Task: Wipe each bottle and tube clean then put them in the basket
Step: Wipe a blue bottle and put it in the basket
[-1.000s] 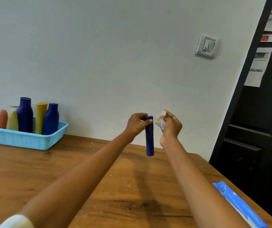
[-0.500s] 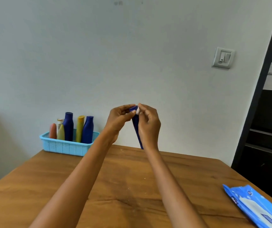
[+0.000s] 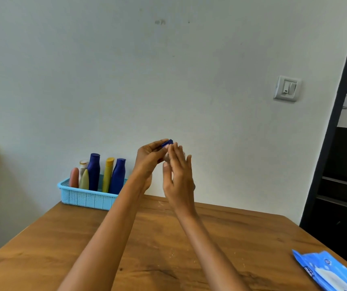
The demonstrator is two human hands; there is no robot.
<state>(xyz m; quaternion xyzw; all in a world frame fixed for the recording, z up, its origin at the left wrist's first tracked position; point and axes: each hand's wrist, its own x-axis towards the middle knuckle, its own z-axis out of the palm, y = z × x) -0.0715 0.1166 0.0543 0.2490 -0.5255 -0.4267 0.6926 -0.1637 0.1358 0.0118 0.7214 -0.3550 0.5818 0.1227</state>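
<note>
My left hand (image 3: pixel 147 158) grips a dark blue tube (image 3: pixel 167 142) above the table's far side; only the tube's top end shows past my fingers. My right hand (image 3: pixel 178 177) is up against the tube with its fingers nearly straight. Its thumb and fingers pinch a small white wipe (image 3: pixel 166 158), mostly hidden between my hands. The light blue basket (image 3: pixel 84 198) stands at the table's far left corner against the wall. Several bottles and tubes stand upright in it, among them a dark blue bottle (image 3: pixel 94 171).
A blue pack of wet wipes (image 3: pixel 332 271) lies at the wooden table's (image 3: pixel 63 238) near right edge. A dark door frame (image 3: pixel 336 122) is to the right of the table. A light switch (image 3: pixel 287 88) is on the white wall behind.
The view has swung left and pulled back. My hands came together over the tube, which now is almost hidden. My right hand's fingers have straightened against it.
</note>
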